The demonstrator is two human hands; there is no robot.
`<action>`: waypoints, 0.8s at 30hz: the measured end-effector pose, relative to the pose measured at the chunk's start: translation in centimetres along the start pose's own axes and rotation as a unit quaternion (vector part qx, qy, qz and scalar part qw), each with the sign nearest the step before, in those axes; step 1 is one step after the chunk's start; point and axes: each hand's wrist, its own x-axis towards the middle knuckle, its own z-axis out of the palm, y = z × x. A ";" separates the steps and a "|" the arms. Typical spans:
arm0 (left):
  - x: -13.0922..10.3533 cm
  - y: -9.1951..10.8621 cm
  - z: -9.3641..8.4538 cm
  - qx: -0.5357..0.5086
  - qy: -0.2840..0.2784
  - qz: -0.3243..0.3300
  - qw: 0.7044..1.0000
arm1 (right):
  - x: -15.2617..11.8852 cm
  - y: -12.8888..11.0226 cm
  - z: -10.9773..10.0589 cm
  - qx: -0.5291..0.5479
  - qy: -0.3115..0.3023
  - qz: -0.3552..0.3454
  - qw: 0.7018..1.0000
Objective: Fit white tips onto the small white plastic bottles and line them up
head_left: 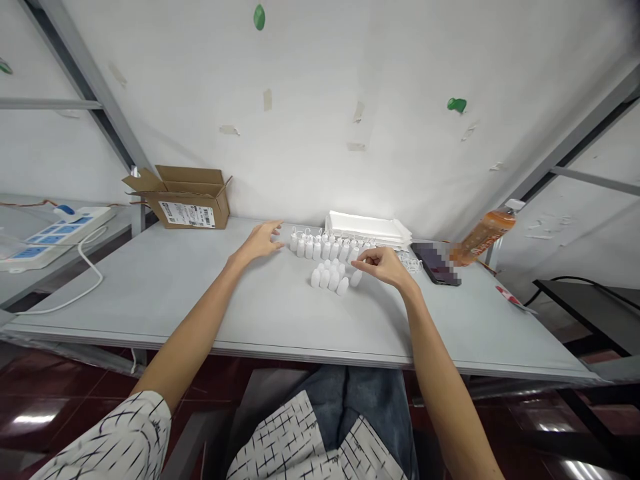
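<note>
Small white bottles with looped tops stand in rows near the back of the table. In front of them sits a cluster of smaller-looking white rounded pieces. My left hand is open at the left end of the rows, fingers curved toward the bottles and apart from them. My right hand is closed in a pinch at the right side of the cluster. A slightly tilted white bottle shows just under its fingertips, its top hidden by them.
Behind the bottles lies a stack of white trays. A phone, an orange drink bottle and small white loops are on the right. An open cardboard box stands at the back left, with a power strip beyond.
</note>
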 end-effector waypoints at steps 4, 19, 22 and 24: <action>-0.6 2.7 -1.0 0.036 0.181 0.127 0.975 | 0.0 0.0 -0.3 0.002 -0.017 0.009 1.000; -6.1 10.1 7.9 0.053 0.005 0.317 0.947 | -0.3 0.2 -1.5 0.053 -0.265 0.161 0.949; -6.2 9.7 8.4 0.032 -0.024 0.281 0.959 | -0.2 0.2 -0.6 0.031 -0.283 0.159 0.945; -6.2 9.5 8.5 0.006 -0.038 0.261 0.965 | -0.1 0.1 0.1 0.013 -0.278 0.145 0.949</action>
